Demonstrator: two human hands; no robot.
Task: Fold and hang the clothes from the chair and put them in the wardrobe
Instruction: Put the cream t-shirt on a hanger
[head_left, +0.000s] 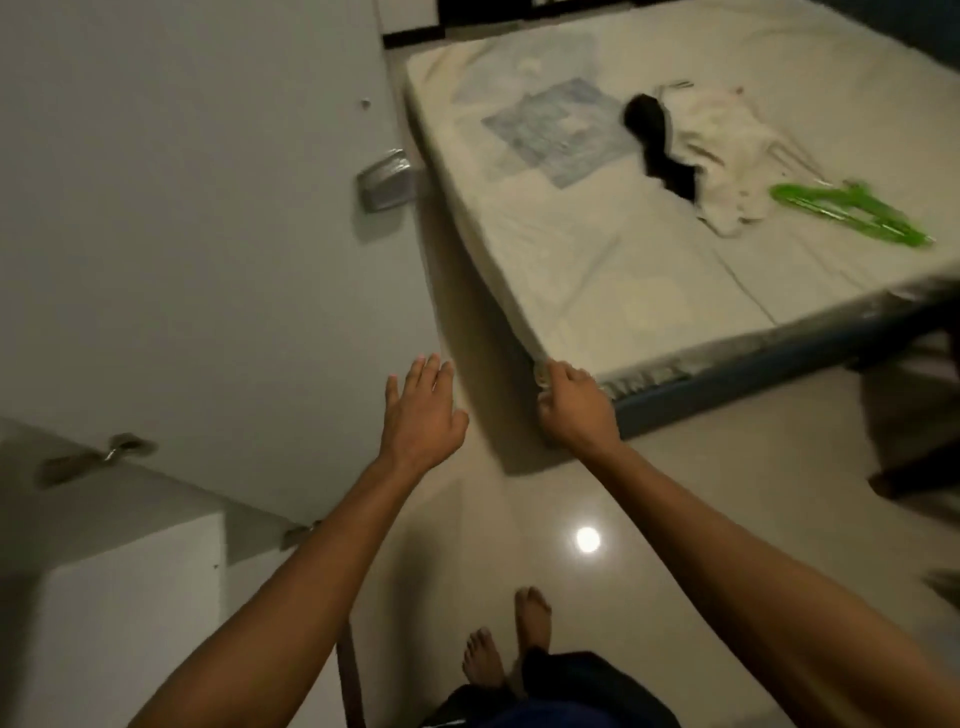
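Green hanger (852, 215) on bed (597, 270), upper right, long axis running lower right; left hand (423, 415) spread, right hand (574, 405) loosely curled, empty.

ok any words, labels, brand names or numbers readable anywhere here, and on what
None can be read.
The bed sheet has a blue-grey square patch, but it is blurred and shows no letters.
The white cloth, the green hanger and the wardrobe door show no print that can be made out.
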